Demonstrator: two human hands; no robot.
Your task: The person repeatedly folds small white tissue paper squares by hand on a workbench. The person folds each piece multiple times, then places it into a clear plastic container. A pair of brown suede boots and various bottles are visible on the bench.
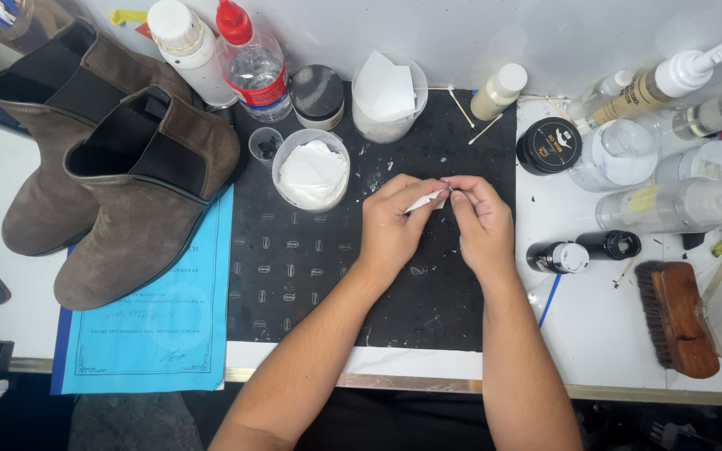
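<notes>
Both my hands meet over a black work mat [294, 276]. My left hand [392, 225] and my right hand [482, 221] pinch a small white strip [424, 201] between their fingertips, each at one end. Just left of my hands stands a clear plastic cup [312, 169] with white wipes in it. A second cup [389, 98] with white paper stands behind it. Two brown suede ankle boots [119, 167] rest at the left, partly on a blue sheet of paper [156, 321].
Squeeze bottles [252, 63] and a dark-lidded jar [317, 96] line the back. Cotton swabs [474, 117] lie on the mat's far edge. On the right are a black tin [549, 144], clear bottles [678, 205], two small dark bottles [582, 250] and a wooden brush [677, 317].
</notes>
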